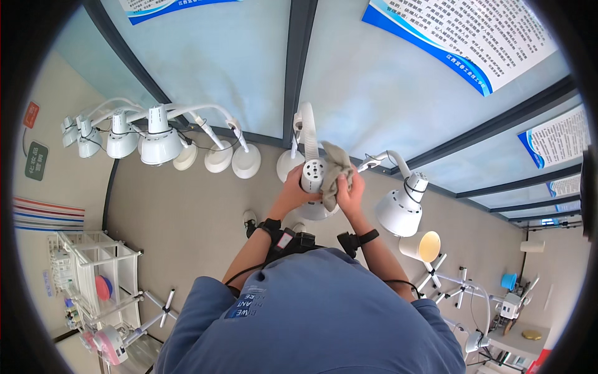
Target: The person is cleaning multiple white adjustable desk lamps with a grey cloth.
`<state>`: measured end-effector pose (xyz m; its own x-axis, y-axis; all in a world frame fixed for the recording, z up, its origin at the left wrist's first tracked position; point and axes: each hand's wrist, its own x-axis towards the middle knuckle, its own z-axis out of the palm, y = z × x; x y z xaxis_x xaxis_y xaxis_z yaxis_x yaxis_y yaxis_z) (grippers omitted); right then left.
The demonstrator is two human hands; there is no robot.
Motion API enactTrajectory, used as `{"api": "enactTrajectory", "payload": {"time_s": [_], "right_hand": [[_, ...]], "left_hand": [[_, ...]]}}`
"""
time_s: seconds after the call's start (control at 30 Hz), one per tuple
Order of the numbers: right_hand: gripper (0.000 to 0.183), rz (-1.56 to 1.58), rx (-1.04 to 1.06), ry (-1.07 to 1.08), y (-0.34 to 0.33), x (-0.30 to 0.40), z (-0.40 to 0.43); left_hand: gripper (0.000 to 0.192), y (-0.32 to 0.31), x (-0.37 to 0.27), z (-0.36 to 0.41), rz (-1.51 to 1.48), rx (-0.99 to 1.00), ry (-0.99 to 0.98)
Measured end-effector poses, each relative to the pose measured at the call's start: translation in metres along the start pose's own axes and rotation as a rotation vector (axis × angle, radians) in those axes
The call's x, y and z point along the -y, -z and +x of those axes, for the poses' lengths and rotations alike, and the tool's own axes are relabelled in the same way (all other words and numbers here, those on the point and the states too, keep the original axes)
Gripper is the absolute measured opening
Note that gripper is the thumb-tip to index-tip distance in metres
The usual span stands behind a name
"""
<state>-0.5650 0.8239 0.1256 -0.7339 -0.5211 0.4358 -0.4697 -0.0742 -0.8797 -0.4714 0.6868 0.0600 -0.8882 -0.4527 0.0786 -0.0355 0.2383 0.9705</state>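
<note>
A white gooseneck floor lamp (314, 174) stands upright in front of me, its head pointing down and its round base (288, 164) on the floor behind. My left hand (294, 192) is wrapped around the neck of the lamp head from the left. In my right hand (349, 190) a crumpled grey-beige cloth (334, 174) is gripped, lying against the right side of the lamp head and the lower gooseneck. The lamp's wide shade shows partly below my hands; the rest is hidden by them. Both wrists carry black straps.
More white lamps (161, 142) stand in a row at left, another lamp (401, 210) close at right. Frosted glass panels (233, 70) with dark frames rise behind. A cream bin (420, 246) is at right, a white trolley (100, 276) at left, wheeled stands at both sides.
</note>
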Motion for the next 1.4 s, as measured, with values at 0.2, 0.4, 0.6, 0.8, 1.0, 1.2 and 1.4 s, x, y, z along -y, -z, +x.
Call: {"api": "enactTrajectory", "payload": {"time_s": [0.2,0.4,0.6,0.8,1.0,1.2,1.4], "right_hand": [[0.061,-0.473,0.415,0.419,-0.030,0.033,0.030],[0.062,-0.299,0.498,0.123,-0.031,0.024,0.028],[0.052,-0.169,0.379,0.116,-0.024,0.013,0.035],[0.073,-0.194,0.283,0.192,-0.028,0.007,0.013],[0.073,-0.201,0.237,0.050,-0.016,-0.012,-0.010],[0.047,-0.098,0.108,-0.131,-0.007,-0.033,-0.020],[0.072,-0.363,0.164,0.195,-0.024,-0.001,0.008]], "left_hand": [[0.048,0.002,0.074,-0.001,0.218,0.026,-0.313],[0.048,0.011,0.064,-0.005,0.259,0.134,-0.299],[0.050,0.001,0.022,-0.001,0.028,0.051,-0.335],[0.066,0.004,0.058,0.002,0.092,0.103,-0.175],[0.081,0.004,0.031,-0.003,-0.033,0.109,-0.046],[0.086,0.001,0.049,-0.004,0.044,0.033,-0.051],[0.075,0.003,0.050,0.000,0.056,0.025,0.035]]}}
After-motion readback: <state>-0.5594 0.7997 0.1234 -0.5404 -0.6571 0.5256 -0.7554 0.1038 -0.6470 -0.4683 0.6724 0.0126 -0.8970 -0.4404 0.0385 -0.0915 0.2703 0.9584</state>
